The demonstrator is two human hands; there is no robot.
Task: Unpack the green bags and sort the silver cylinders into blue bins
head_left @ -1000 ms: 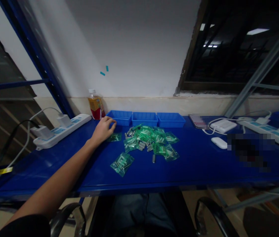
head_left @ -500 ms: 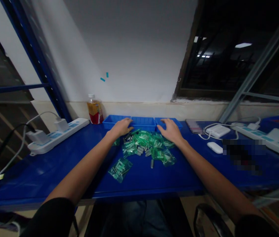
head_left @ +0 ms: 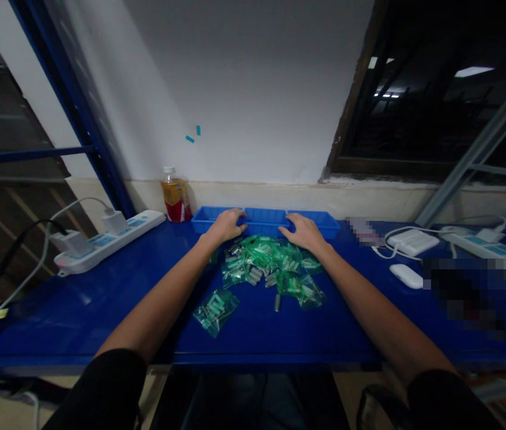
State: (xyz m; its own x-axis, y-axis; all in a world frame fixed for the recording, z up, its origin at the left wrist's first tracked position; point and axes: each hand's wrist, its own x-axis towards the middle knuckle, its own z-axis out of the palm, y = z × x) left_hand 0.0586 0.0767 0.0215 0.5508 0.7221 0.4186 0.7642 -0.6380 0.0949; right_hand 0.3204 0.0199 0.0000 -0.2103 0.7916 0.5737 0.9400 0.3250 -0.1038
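Three blue trays (head_left: pixel 265 227) stand in a row at the back of the blue table (head_left: pixel 77 310). My left hand (head_left: pixel 226 226) lies on the front rim of the left tray, fingers curled over it. At the rim where the middle and right trays meet rests my right hand (head_left: pixel 304 232), its fingers bent over the edge too. Just in front of both hands is a pile of small green bags (head_left: pixel 266 263) with metal parts. One green bag (head_left: pixel 215 309) lies apart, nearer to me, and a loose metal cylinder (head_left: pixel 276 302) lies beside the pile.
A drink bottle (head_left: pixel 175 200) stands left of the trays by the wall. A white power strip (head_left: pixel 109 239) with plugs lies at the left. To the right are a white box (head_left: pixel 410 242) with a cable, a small white case (head_left: pixel 407 275) and another power strip (head_left: pixel 485 248).
A second ago only my left hand was on the table, by a green bag. Both hands have since reached past the pile and settled on the trays' front rims.
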